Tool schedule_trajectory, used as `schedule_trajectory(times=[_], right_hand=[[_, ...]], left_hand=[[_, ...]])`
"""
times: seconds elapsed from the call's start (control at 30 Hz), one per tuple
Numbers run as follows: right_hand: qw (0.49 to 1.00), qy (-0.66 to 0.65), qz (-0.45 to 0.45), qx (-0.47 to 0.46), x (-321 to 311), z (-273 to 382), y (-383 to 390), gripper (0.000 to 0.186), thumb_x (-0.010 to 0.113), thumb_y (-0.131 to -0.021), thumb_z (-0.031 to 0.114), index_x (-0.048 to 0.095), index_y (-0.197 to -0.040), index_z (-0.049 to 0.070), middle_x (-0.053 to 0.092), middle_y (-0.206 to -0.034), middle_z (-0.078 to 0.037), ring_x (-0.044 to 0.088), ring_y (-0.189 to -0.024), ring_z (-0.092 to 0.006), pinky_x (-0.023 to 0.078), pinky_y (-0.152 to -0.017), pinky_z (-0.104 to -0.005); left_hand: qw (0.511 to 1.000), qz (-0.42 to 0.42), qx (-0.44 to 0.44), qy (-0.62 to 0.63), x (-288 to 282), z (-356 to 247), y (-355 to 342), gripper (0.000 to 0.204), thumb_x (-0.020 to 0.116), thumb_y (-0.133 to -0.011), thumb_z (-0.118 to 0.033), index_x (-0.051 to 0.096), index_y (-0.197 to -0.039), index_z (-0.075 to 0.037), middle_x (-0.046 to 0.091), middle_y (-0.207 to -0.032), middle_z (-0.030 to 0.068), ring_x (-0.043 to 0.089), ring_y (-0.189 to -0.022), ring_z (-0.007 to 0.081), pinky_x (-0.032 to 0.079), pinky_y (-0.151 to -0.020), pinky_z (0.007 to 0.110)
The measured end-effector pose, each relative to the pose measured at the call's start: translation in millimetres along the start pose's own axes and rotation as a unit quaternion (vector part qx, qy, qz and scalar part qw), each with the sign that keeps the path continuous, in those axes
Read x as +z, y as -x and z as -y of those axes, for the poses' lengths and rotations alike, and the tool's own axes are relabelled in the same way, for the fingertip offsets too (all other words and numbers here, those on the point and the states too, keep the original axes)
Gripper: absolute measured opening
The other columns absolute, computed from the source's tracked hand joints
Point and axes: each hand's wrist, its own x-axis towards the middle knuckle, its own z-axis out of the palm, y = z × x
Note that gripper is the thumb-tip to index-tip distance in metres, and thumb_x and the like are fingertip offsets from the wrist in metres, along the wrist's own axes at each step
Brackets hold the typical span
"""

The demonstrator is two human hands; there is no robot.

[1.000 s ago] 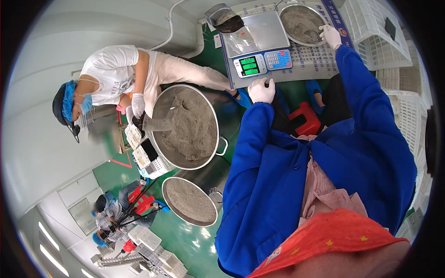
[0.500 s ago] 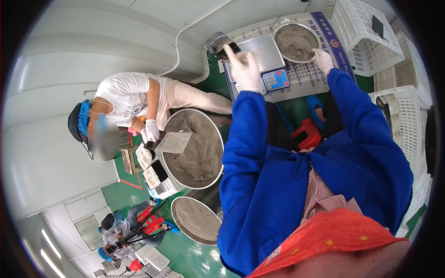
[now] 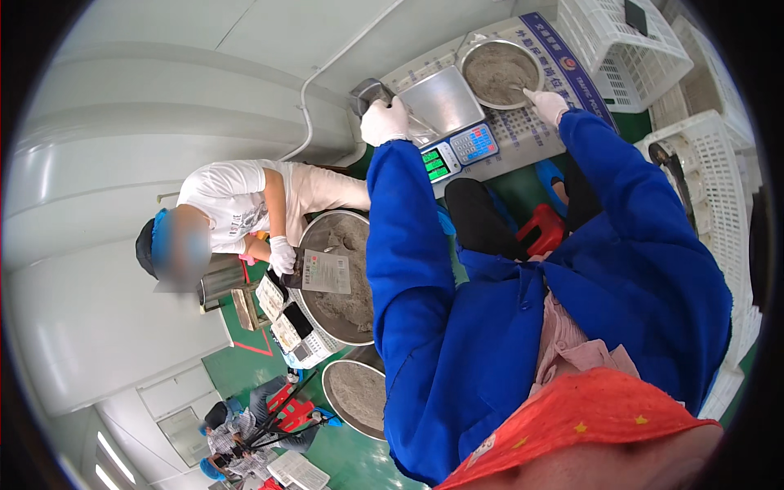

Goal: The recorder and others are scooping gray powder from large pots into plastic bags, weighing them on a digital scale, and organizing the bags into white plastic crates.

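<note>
My white-gloved left hand (image 3: 384, 122) is closed on a pouch (image 3: 419, 129) at the left of the digital scale (image 3: 463, 145), partly hiding it and the metal container (image 3: 366, 96) behind. The scale's steel plate (image 3: 441, 102) is just to the right. My gloved right hand (image 3: 547, 106) is closed on a spoon handle (image 3: 519, 88) at the rim of the steel bowl (image 3: 494, 75) of grey powder.
A co-worker (image 3: 237, 204) at left holds a pouch (image 3: 325, 270) over a large pot (image 3: 341, 333) of powder. A second pot (image 3: 327, 388), red stool (image 3: 539, 229), white crates (image 3: 621, 65) and people (image 3: 237, 437) farther back surround me.
My left hand has risen from the mat's front edge, opened midway, then closed on the pouch by the scale. My right hand stays at the bowl. The view has shifted somewhat.
</note>
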Motion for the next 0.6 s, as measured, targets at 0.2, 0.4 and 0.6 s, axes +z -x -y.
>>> schedule_trajectory(times=[0.2,0.4,0.6], right_hand=[[0.994,-0.079,-0.065,-0.037,-48,-14,57,0.037,0.057,-0.088,0.020,0.063,-0.121,0.004,0.066,-0.106,-0.021,0.064,-0.098,-0.0359,0.050,-0.085,-0.0432],[0.994,-0.100,0.000,-0.036,-66,-20,136,0.030,0.055,-0.088,0.023,0.069,-0.107,0.005,0.069,-0.100,-0.018,0.064,-0.097,-0.0358,0.050,-0.087,-0.0431],[0.984,-0.096,0.107,-0.104,-93,25,160,0.032,0.056,-0.086,0.026,0.069,-0.109,0.007,0.069,-0.097,-0.019,0.065,-0.094,-0.0378,0.050,-0.087,-0.0455]], left_hand=[[0.977,-0.053,0.205,0.015,4,21,8,0.023,0.065,-0.081,-0.032,0.071,-0.079,-0.010,0.067,-0.075,0.0175,0.067,-0.075,0.0373,0.054,-0.070,0.046],[0.916,0.008,0.374,0.149,-38,-11,47,0.018,0.069,-0.081,-0.027,0.071,-0.079,-0.010,0.066,-0.069,0.0177,0.067,-0.066,0.0354,0.054,-0.063,0.044],[0.832,0.067,0.517,0.190,5,-46,94,0.017,0.069,-0.083,-0.022,0.072,-0.089,-0.006,0.068,-0.076,0.0163,0.068,-0.069,0.0332,0.053,-0.061,0.040]])
